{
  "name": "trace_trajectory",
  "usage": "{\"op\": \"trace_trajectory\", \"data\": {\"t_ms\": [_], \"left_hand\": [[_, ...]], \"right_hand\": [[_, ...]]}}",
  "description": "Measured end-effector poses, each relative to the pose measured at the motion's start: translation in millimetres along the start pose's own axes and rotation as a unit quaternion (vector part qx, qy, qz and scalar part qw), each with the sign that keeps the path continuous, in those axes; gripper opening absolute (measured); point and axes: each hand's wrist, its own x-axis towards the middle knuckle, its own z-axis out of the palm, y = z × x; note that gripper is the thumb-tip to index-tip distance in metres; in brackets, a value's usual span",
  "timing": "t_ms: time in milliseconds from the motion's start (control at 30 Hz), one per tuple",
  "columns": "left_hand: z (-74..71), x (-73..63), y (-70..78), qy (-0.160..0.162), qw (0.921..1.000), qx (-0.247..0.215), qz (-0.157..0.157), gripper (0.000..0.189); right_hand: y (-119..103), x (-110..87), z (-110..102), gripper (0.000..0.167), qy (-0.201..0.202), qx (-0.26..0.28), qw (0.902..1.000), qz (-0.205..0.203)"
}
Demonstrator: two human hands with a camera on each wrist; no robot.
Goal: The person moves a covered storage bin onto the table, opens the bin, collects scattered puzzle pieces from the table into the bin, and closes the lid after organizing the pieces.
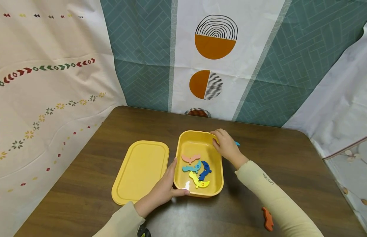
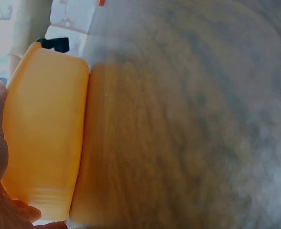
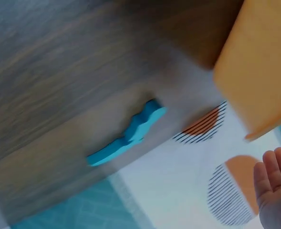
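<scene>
- Small dark lettering (image 1: 268,178) stands on the cream, close-fitting fabric sleeve (image 1: 281,200) of the right arm; it appears to read "Letsslim", too small to spell with certainty, and runs slantwise along the forearm near the cuff.
- Red and green arrow-like chevron signs (image 1: 50,67) stand in a printed row on the cream patterned cloth (image 1: 26,44).

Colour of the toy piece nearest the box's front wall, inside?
Bright yellow; that toy piece shows best in the head view.
</scene>
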Motion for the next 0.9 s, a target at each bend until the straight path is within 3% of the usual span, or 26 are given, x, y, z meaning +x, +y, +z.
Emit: {"op": "trace_trajectory", "data": {"t_ms": [400, 533, 700, 900], "left_hand": [[-0.2, -0.4, -0.4, -0.002, 1.0000, -0.002, -0.004, 0.118], [-0.6, -0.2, -0.1, -0.001, 1.0000, -0.004, -0.005, 0.118], [-0.8, 0.4, 0.0, 0.001, 1.0000, 0.000, 0.001, 0.117], [-0.5, 0.3, -0.8, -0.001, 1.0000, 0.002, 0.002, 0.117]], "right_hand": [[40.4, -12.8, -4.7, 0.025, -0.010, -0.030, 0.9977, 0.060], [50.7, -17.8, -4.3, 0.028, -0.045, -0.027, 0.9935, 0.101], [63.0, -24.5, -3.6, 0.032, -0.101, -0.007, 0.9810, 0.165], [73.2, -29.0, -4.2, 0.037, -0.129, -0.006, 0.9717, 0.198]]}}
